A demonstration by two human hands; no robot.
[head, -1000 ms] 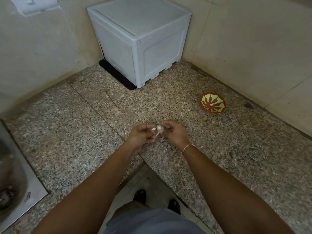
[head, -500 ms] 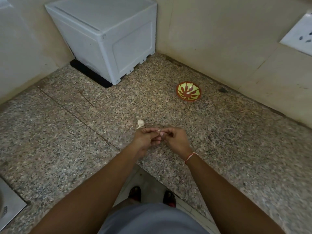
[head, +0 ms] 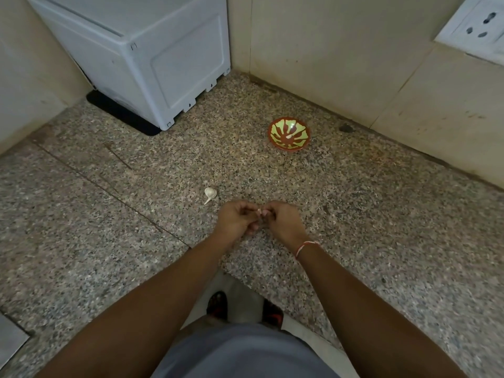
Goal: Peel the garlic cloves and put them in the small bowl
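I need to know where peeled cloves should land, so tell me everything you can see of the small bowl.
The small bowl is round and shallow, with a reddish-brown rim and outer wall and a yellow-green inside marked by reddish-brown radiating streaks. It looks glazed, with a bright glint inside. It stands upright on the speckled granite counter, near the wall corner, beyond and right of both hands. Nothing touches it; no cloves show inside.

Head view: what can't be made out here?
- Garlic clove pinched between left hand and right hand: fingers cover nearly all of it; peeled or not, cannot tell.
- Small bowl: too small and patterned to tell whether cloves lie inside.
- Garlic piece on the counter: too small to count cloves.
- Wall socket: cut off by the right edge.
- White box: top cut off by the upper edge.
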